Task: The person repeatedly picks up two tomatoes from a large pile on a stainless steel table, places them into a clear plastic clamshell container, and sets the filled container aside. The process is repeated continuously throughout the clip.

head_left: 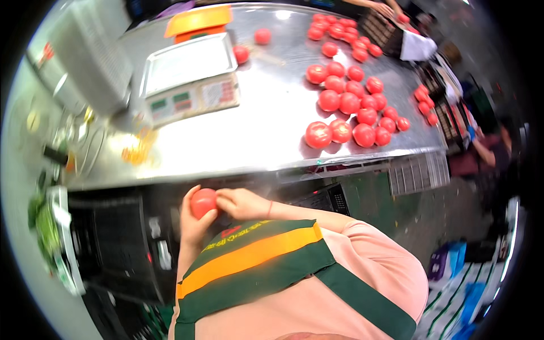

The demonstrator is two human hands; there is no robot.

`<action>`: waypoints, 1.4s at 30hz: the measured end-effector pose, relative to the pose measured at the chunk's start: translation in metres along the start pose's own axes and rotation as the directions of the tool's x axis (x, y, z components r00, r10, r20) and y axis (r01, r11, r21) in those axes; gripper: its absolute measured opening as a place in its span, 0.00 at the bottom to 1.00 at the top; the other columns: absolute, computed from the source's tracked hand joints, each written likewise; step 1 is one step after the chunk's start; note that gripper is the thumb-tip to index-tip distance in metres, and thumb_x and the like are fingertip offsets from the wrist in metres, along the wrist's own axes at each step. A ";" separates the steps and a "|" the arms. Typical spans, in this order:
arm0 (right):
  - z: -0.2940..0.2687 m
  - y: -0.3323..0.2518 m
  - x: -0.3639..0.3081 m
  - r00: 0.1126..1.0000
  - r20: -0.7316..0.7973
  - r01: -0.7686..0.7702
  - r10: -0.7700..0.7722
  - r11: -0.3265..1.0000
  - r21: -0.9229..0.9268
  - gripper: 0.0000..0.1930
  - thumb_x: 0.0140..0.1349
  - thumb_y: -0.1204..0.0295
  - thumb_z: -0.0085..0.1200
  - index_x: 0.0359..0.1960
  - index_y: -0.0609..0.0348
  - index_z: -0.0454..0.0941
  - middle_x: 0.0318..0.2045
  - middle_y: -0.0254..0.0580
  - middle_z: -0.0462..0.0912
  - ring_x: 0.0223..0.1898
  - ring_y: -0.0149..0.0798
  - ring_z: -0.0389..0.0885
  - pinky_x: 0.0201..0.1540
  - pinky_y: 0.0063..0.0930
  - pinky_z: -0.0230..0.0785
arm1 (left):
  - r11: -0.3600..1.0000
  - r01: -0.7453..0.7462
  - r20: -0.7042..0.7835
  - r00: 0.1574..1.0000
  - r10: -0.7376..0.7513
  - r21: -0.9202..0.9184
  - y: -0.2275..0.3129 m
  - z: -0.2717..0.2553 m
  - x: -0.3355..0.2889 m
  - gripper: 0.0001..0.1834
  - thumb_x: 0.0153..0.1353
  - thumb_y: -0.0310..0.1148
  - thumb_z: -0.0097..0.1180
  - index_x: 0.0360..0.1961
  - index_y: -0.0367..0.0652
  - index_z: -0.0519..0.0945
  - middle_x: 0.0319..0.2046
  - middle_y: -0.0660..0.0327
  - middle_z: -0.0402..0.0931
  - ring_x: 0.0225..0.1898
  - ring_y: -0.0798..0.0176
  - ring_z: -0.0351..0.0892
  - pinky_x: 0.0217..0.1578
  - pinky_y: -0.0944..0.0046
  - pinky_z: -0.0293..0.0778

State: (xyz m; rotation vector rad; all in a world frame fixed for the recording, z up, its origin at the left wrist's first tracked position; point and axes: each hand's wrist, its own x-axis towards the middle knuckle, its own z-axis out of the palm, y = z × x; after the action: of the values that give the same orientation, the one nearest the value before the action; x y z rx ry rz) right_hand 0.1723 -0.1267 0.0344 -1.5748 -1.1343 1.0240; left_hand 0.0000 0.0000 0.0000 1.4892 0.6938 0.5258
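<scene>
In front of my apron, below the table's near edge, my left hand (191, 222) is wrapped round a single red tomato (204, 203). From the other side my right hand (242, 204) meets it, with curled fingertips pressed to the tomato's right side. Those fingertips are partly hidden, so any small thing between them does not show. Ahead on the steel table (272, 122), many loose red tomatoes (349, 103) lie in a spread group to the right. Two more tomatoes (262, 36) sit apart, close to the scale.
A weighing scale (190, 65) stands at the table's left, with an orange scale (199, 22) behind it. Yellow netting (137, 148) lies near the left end. Black crates (116, 241) are below left. At the far right, other people's hands (383, 9) work by crates (381, 31).
</scene>
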 end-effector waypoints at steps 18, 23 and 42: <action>-0.216 0.061 0.026 0.409 -0.912 -0.585 -0.003 0.767 -0.265 0.18 0.57 0.62 0.52 0.46 0.58 0.76 0.42 0.51 0.79 0.46 0.49 0.77 0.50 0.37 0.68 | 0.089 0.405 -0.401 0.805 0.436 0.910 -0.040 -0.308 0.349 0.41 0.51 0.52 0.60 0.63 0.47 0.62 0.59 0.46 0.62 0.59 0.42 0.62 0.59 0.48 0.59; -0.332 0.083 0.036 0.366 -0.931 -0.853 -0.007 0.397 -0.339 0.18 0.50 0.62 0.53 0.37 0.64 0.75 0.34 0.59 0.78 0.39 0.57 0.77 0.45 0.46 0.69 | 0.603 -0.238 -0.242 0.759 0.605 0.761 -0.006 -0.189 0.336 0.34 0.50 0.34 0.63 0.58 0.34 0.66 0.57 0.47 0.66 0.59 0.48 0.62 0.60 0.53 0.57; -0.189 0.161 0.240 0.776 -0.589 -0.020 0.226 0.942 0.336 0.29 0.68 0.52 0.33 0.56 0.66 0.66 0.54 0.57 0.71 0.58 0.46 0.67 0.62 0.33 0.55 | 0.992 -0.105 -0.188 0.978 0.090 -0.075 -0.012 -0.056 0.371 0.30 0.62 0.43 0.53 0.60 0.42 0.60 0.54 0.60 0.65 0.53 0.62 0.66 0.51 0.63 0.66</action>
State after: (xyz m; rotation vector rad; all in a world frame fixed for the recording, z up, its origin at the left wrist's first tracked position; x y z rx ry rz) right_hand 0.4412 0.0416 -0.1019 -1.5649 -0.3867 0.6343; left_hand 0.2214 0.2996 -0.0438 1.4121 0.7355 0.7669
